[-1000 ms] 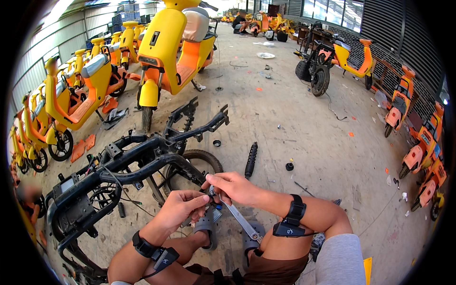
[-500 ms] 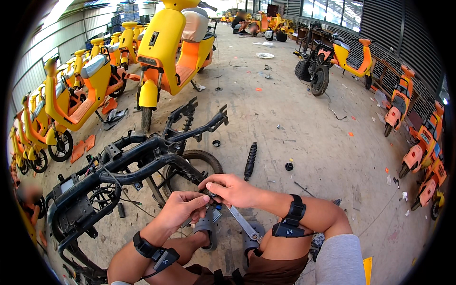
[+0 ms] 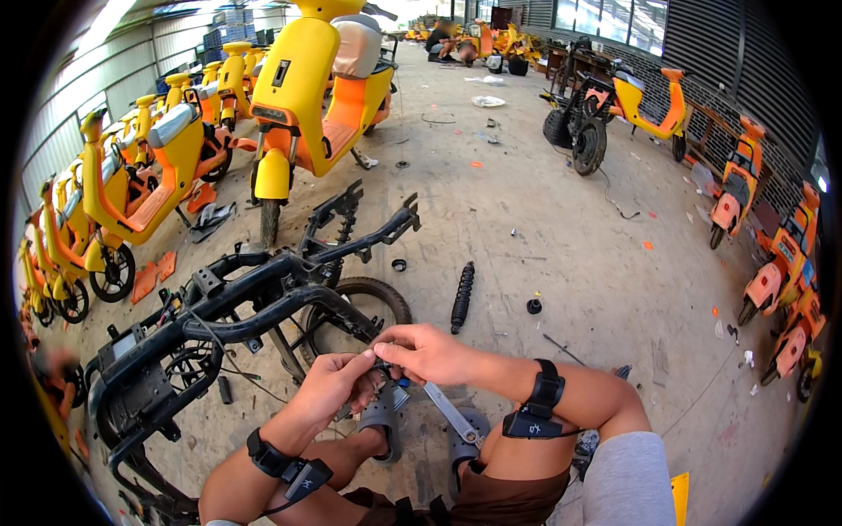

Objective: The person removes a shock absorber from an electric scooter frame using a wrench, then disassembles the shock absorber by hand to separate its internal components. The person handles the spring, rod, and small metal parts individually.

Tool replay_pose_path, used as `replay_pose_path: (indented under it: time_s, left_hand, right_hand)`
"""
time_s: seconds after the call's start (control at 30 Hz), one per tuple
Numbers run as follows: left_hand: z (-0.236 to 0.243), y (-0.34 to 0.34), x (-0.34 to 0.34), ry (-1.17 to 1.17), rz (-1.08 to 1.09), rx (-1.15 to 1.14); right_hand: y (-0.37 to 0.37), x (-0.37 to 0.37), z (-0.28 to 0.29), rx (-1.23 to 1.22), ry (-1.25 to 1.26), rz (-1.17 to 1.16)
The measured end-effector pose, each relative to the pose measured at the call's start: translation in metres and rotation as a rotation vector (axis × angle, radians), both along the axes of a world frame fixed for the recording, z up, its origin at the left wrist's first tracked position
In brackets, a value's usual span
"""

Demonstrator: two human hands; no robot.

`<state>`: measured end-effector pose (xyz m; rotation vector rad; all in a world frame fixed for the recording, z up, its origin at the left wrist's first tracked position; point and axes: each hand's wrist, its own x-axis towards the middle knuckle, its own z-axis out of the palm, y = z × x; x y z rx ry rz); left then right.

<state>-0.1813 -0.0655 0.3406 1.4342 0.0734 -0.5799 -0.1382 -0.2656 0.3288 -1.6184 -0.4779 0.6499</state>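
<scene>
My left hand [image 3: 338, 379] and my right hand [image 3: 423, 352] meet fingertip to fingertip, beside the end of the black scooter frame [image 3: 263, 289]. Both are closed, pinching at a small part that the fingers hide. From beneath my right hand a long silver wrench [image 3: 452, 414] slants down, its ring end over my shoe; the hand appears to grip its upper end. Under the frame lies a wheel with a black tyre [image 3: 405, 307]. To the right of the frame a black coil shock absorber [image 3: 462, 298] lies on the floor.
A black round cap [image 3: 534, 306] and a small black ring [image 3: 399, 265] lie on the concrete, with a thin rod [image 3: 563, 349] farther right. A yellow scooter [image 3: 303, 88] stands beyond the frame. More scooters line both sides; a person [image 3: 441, 42] crouches far back.
My fingertips have come closer together, the left thumb and fingers shifting slightly up toward the right hand. The dark small part seen between them before is now covered.
</scene>
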Motion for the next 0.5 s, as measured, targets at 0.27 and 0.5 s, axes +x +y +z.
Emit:
replay_pose_path:
  time_s: [0.27,0.5]
  left_hand:
    - [-0.0008,0.0016,0.0012,-0.014,-0.023,-0.015]
    - [0.0030,0.0029,-0.0005,0.029,-0.052,-0.026]
  right_hand:
    - [-0.0024,0.0029,-0.0076,-0.088,0.036,0.029]
    - [0.0001,-0.0013,-0.0020,-0.053,0.010,0.027]
